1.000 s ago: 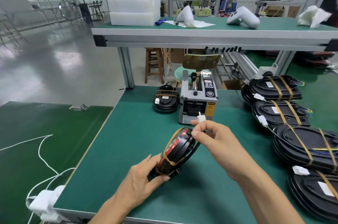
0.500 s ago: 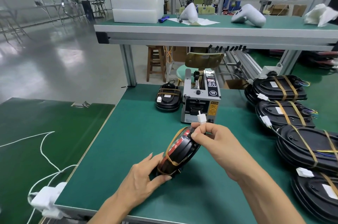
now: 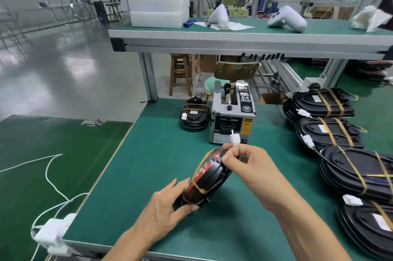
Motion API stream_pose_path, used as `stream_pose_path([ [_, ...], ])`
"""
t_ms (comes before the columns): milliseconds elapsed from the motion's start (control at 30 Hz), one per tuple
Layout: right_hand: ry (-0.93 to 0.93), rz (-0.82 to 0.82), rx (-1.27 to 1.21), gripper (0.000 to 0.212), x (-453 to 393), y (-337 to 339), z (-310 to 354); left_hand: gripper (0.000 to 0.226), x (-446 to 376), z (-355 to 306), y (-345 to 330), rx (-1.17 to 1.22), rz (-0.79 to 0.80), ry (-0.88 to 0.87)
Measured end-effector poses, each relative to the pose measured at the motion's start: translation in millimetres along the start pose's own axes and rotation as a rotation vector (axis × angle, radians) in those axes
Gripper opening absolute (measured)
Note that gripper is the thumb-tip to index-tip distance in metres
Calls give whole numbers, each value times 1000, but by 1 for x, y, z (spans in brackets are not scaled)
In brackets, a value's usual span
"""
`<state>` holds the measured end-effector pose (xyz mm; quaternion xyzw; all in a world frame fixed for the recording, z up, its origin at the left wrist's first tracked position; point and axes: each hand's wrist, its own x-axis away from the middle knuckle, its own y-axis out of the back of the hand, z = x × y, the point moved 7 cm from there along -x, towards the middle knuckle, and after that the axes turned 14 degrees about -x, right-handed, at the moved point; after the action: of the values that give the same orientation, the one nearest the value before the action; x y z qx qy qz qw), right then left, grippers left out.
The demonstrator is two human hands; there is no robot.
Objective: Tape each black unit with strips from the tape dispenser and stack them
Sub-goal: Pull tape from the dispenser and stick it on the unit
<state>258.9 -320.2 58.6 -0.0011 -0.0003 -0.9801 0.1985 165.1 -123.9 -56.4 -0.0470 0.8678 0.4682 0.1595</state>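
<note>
Centre of frame, low: black unit (image 3: 209, 179) held on edge above the green bench mat (image 3: 148, 154), tilted, red inner face turned to the upper left. Already banded with amber tape strips (image 3: 196, 187) round its lower end and along its upper rim. Left hand (image 3: 168, 207) cupped round the lower end, thumb and fingers curled onto the casing. Right hand (image 3: 246, 165) at the upper end, fingers closed, pinching the lead just below a white connector (image 3: 235, 139) that sticks up above the knuckles.

Judged as late in this unit's cycle: tape on, lead apparently being tidied before stacking. Right side of frame: 4 piles of taped units (image 3: 323, 103), each crossed by 2 amber bands, running from mid right to lower right. Left of the tape dispenser (image 3: 231, 116), upper centre: 1 small taped stack (image 3: 194, 116). No untaped units visible anywhere, so remaining count not possible to tell. Left to do, at least: setting this unit on a pile.

Writing: yellow warning sticker on the dispenser's front right, with a triangle and a heading too small to read for certain. Black panel above it with a round badge and white icons, unreadable. White labels on the units, blank at this size.
</note>
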Motion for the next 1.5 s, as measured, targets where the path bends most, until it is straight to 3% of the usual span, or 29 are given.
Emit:
stream_pose_path([
  [633, 0, -58, 59, 10, 0, 2, -1, 41, 1, 4, -4, -19, 25, 3],
  [1100, -9, -84, 15, 32, -3, 4, -6, 32, 0, 5, -5, -7, -4, -19],
  [1333, -32, -77, -61, 14, -5, 6, -11, 33, 0, 6, -5, -4, -7, -24],
  [1500, -37, -88, -105, 20, -7, 7, -12, 32, 0, 9, -6, -6, -7, -22],
])
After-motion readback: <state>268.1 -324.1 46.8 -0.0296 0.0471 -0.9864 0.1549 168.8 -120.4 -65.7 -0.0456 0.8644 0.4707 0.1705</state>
